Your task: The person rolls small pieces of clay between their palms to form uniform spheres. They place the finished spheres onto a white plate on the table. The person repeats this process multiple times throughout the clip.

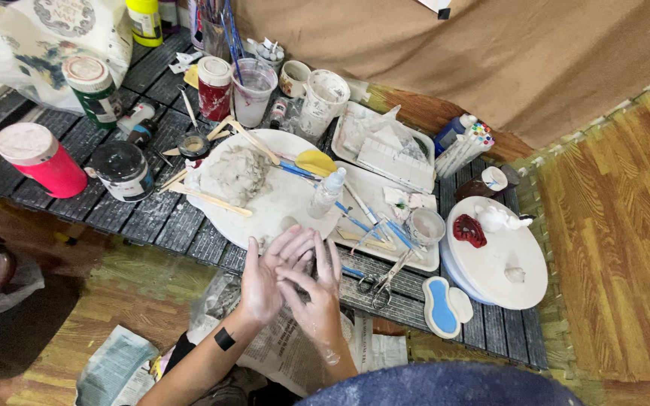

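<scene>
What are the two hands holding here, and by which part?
Cannot be told: the left hand and right hand are pressed together palm to palm, clay-smeared, and anything between them is hidden.

I see a low dark slatted bench [152,218], streaked white, standing on a wood-plank floor [611,225]. A brown cloth [445,53] hangs as backdrop behind it. Crumpled newspaper [114,365] lies on the floor below. The light looks soft and even.

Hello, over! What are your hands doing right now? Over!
Left hand and right hand pressed together, palms rubbing, both dusted white. Grey clay lump sits untouched on white board. Scissors lie beside right hand.
</scene>
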